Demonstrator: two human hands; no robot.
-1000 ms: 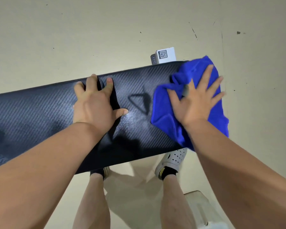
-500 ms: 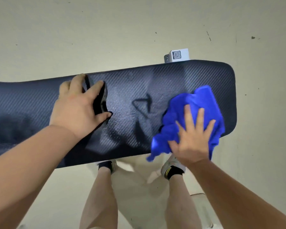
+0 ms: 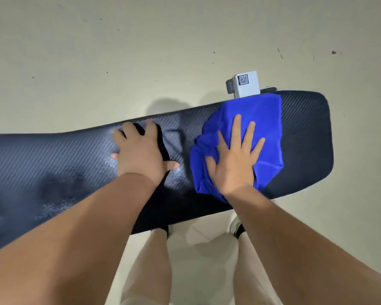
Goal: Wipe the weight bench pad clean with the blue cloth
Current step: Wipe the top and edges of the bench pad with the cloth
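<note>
Head view, dark weave-textured bench pad (image 3: 306, 137) with faint sheen patches, perhaps damp, blue cloth (image 3: 266, 119) bunched on its right part, my right hand (image 3: 234, 160) flat, fingers spread, pressing the cloth, my left hand (image 3: 141, 155) open, braced on the surface beside it.

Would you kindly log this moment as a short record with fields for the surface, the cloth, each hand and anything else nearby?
surface: black bench pad, textured, lying across the view
cloth: blue cloth, bunched, on the pad's right part
right hand: right hand flat on the cloth, fingers spread
left hand: left hand flat on the bare pad, beside the cloth
nearby: white box with a QR code behind the pad's far edge
floor: pale floor
</note>
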